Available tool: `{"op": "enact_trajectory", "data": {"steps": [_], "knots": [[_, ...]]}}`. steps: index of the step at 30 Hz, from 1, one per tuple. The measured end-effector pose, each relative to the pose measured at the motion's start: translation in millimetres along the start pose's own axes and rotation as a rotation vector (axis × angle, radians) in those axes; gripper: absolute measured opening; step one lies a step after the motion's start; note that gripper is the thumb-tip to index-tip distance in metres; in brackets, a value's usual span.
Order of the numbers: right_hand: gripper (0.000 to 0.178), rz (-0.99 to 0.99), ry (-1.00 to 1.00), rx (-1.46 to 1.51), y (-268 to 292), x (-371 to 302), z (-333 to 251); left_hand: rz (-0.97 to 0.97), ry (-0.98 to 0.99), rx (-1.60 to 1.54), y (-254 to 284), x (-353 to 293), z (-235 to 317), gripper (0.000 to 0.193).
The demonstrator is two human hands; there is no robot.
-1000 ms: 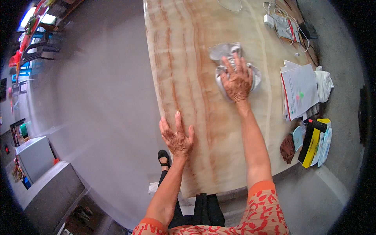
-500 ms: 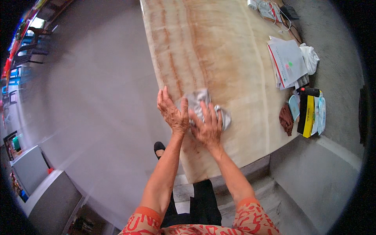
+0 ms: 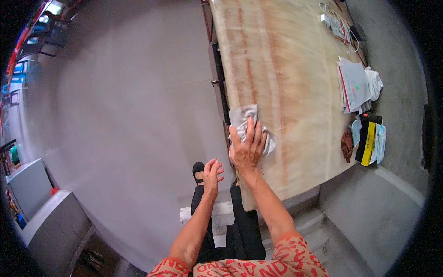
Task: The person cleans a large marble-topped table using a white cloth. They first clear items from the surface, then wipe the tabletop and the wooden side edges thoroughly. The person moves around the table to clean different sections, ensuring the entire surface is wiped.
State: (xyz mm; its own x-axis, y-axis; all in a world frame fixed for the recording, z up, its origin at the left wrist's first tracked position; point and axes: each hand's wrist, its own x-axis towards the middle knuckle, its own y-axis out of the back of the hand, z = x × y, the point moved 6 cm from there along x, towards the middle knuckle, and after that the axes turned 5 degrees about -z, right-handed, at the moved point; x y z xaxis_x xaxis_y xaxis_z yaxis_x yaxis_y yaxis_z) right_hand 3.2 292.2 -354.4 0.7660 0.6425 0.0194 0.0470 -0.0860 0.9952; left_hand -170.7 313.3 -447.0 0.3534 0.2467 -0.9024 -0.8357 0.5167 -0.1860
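Note:
A crumpled grey-white cloth [image 3: 243,116] lies at the left edge of the marble-patterned table [image 3: 300,134]. My right hand [image 3: 249,150] presses down on it, fingers over the folds, the cloth bunched beneath and to either side. Beyond the table's left edge, my left hand [image 3: 212,176] is off the tabletop and holds nothing. Its fingers are slightly bent and apart, above the floor near my foot. Brownish-red streaks run along the tabletop past the cloth.
Along the table's right side are a power strip with white cables [image 3: 340,30], a stack of papers [image 3: 355,85], a white bag [image 3: 374,84], a brown cloth [image 3: 347,145] and a black-and-yellow box [image 3: 367,143]. Drawer fronts [image 3: 217,83] line the left side. Chairs [image 3: 39,39] stand far left.
My left hand has come off the table and drawn back toward me. The right hand and cloth are now at the table's left edge. The view has shifted, showing the drawer side.

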Motion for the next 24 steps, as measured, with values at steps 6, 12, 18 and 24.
{"op": "enact_trajectory", "data": {"steps": [6,12,18,24], "knots": [[0.033,0.145,0.019,-0.184,-8,87,-18,0.033,-0.058,-0.029,43,11,15,0.041],[0.043,0.146,0.008,-0.133,-16,149,-16,0.034,-0.14,0.06,75,10,44,0.041],[0.058,0.115,0.028,-0.017,-8,90,-10,0.102,-0.11,0.104,93,-3,49,0.039],[0.059,0.114,-0.046,0.055,-4,2,7,0.037,-0.11,0.15,84,-3,41,0.038]]}}
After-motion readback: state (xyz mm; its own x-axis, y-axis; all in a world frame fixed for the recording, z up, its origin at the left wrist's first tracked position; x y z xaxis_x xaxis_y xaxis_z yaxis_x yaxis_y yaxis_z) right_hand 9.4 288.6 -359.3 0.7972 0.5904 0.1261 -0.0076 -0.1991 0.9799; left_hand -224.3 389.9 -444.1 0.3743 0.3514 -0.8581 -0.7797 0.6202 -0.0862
